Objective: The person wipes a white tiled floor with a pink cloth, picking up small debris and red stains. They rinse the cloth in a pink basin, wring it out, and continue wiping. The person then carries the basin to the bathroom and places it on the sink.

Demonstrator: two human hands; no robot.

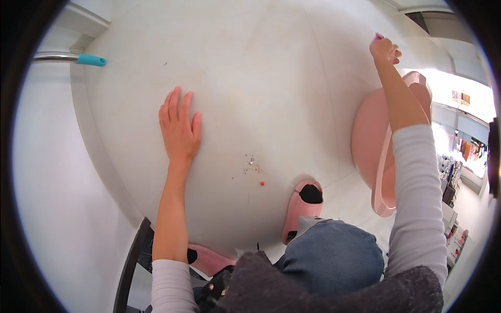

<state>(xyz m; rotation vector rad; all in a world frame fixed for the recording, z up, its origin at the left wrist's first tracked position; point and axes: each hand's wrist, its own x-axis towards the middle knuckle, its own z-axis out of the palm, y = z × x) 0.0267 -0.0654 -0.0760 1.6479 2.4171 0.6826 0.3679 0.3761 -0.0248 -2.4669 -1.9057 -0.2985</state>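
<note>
My left hand is held over the pale floor with its fingers a little spread and nothing in it. A small scatter of debris with a red bit lies on the floor between my arms. At the upper right, my right hand is closed around a small pink-purple thing, mostly hidden by the fingers. Below that hand stands a pink plastic tub, partly covered by my right forearm.
A metal pole with a turquoise end reaches in at the upper left, by the white wall. Pink slippers are on my feet. A dark frame stands at the lower left. Shelves with assorted items lie at the far right.
</note>
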